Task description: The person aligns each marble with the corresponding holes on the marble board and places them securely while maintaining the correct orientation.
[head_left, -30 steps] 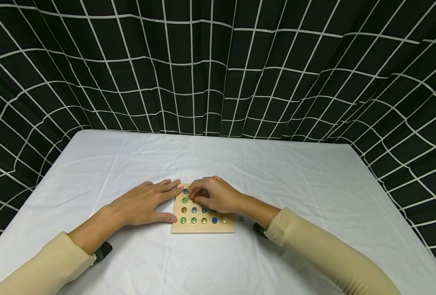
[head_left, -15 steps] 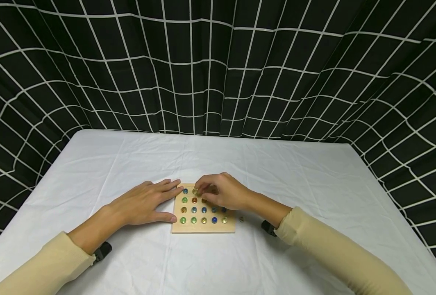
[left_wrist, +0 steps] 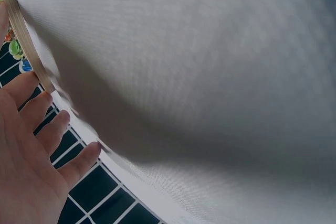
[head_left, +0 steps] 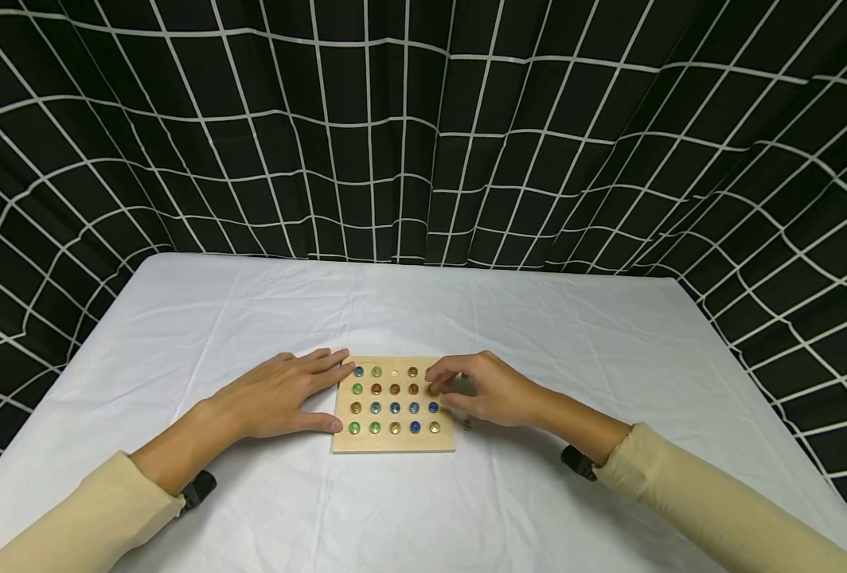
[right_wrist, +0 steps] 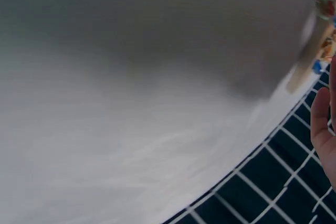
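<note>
A square-cornered wooden board [head_left: 395,445] lies on the table, with several rows of coloured glass marbles seated in it. One bare spot shows in the far row, between a greenish marble [head_left: 376,372] and a brown marble [head_left: 412,372]. My left hand [head_left: 283,395] rests along the board's left edge, fingers spread and thumb touching the near-left side. Over the right edge hovers my right hand [head_left: 491,390], fingers loosely bent and apart from the thumb, nothing visible between them. It partly hides the rightmost marbles. A loose marble [head_left: 467,426] sits on the cloth just right of the board.
White cloth [head_left: 574,342] covers the table around the board. A black curtain with a white grid [head_left: 423,143] hangs behind and at both sides. Both wrists wear small black devices, one at the left wrist [head_left: 199,489].
My right hand has left the greenish marble in the board's far row and moved right, to the board's right edge, uncovering the middle marbles. My left hand has stayed in place.
</note>
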